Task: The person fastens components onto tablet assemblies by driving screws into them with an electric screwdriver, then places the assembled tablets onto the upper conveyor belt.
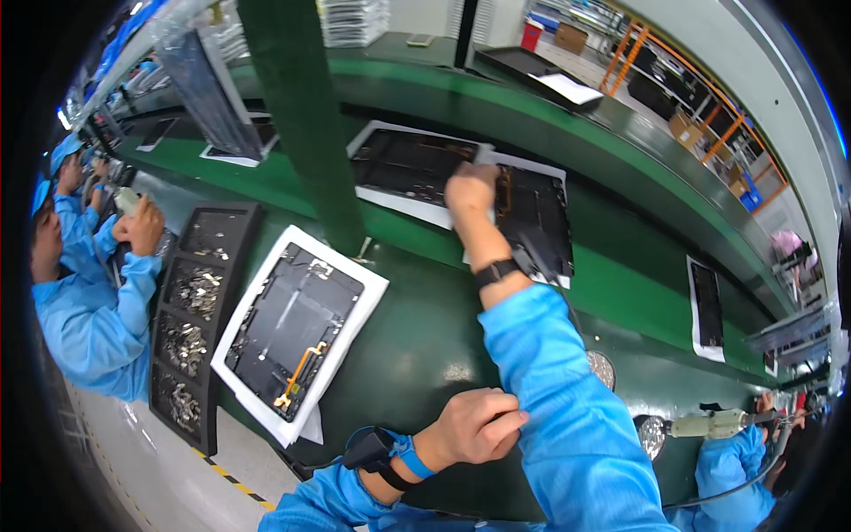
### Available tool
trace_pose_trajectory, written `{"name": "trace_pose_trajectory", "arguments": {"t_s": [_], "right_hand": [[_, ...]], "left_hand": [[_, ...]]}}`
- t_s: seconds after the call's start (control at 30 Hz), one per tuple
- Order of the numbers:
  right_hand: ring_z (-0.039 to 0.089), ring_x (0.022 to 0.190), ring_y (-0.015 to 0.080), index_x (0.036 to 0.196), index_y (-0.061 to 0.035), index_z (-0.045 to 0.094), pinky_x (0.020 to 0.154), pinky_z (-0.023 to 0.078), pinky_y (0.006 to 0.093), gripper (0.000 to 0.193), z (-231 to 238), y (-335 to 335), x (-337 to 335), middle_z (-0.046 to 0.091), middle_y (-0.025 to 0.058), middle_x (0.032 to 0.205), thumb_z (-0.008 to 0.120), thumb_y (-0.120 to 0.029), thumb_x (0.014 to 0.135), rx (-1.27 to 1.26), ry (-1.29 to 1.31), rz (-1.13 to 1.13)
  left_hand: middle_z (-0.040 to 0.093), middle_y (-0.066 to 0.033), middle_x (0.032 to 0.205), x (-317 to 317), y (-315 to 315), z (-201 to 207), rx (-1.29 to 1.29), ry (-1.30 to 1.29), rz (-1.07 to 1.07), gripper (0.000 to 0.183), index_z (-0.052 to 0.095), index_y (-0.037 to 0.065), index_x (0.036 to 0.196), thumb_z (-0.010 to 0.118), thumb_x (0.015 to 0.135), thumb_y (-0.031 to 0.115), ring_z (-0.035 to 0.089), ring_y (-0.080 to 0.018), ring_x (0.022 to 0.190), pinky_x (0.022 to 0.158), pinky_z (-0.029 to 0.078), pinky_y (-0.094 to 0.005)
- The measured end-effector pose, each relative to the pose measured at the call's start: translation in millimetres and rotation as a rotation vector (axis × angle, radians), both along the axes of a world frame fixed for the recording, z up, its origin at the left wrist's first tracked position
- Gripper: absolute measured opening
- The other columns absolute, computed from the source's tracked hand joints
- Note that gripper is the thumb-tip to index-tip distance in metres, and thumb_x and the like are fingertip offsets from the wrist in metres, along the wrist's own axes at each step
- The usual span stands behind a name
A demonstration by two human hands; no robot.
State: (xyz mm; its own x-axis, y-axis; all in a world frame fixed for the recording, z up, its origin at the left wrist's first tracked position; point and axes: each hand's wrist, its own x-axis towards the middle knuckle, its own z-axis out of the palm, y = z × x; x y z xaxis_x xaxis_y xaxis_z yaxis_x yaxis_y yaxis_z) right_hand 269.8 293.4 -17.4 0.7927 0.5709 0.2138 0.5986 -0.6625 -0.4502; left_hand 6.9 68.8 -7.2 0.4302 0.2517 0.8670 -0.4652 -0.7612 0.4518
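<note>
Right of the green post (297,106), the right hand (472,189) reaches where two dark panels (536,226) meet, fingers bent; I cannot tell whether they grip. The left hand (479,427), nearer than the post, is loosely curled, its contents hidden. Another panel on white sheets (292,310) lies before the post; left of the post stands a compartmented black tray (228,306). The post blocks part of the green ledge (412,213).

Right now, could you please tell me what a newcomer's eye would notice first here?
Probably the right hand, stretched forward to the dark panels at upper centre. Next might come the separate panel with its bright orange ribbon, lying on white sheets left of centre. Further left, a long black tray holds small shiny metal parts in four compartments.
</note>
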Motion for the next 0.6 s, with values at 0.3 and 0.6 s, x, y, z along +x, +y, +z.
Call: {"name": "trace_pose_trajectory", "arguments": {"t_s": [0.3,0.6], "right_hand": [[0.068,0.114,0.0427,0.116,0.0014,0.07,0.092,0.059,0.0472,0.046,8.2,-101.2,77.1,0.072,0.0221,0.109,0.068,-0.04,0.098,-0.083,-0.218,-0.634],[0.069,0.122,0.0408,0.121,-0.002,0.076,0.096,0.059,0.0439,0.041,28.1,-108.1,83.6,0.074,0.0199,0.127,0.078,-0.029,0.091,-0.355,0.344,-0.354]], "left_hand": [[0.063,-0.0116,0.095,2.3,8.7,-2.8,-0.007,0.065,0.016,0.043,0.059,0.003,0.117,0.073,0.078,-0.005,0.067,-0.0246,0.067,0.055,0.057,-0.0331],[0.064,-0.0127,0.096,1.0,8.0,11.0,-0.012,0.174,0.005,0.035,0.062,0.0,0.11,0.067,0.077,-0.01,0.066,-0.0262,0.066,0.056,0.056,-0.0364]]}}
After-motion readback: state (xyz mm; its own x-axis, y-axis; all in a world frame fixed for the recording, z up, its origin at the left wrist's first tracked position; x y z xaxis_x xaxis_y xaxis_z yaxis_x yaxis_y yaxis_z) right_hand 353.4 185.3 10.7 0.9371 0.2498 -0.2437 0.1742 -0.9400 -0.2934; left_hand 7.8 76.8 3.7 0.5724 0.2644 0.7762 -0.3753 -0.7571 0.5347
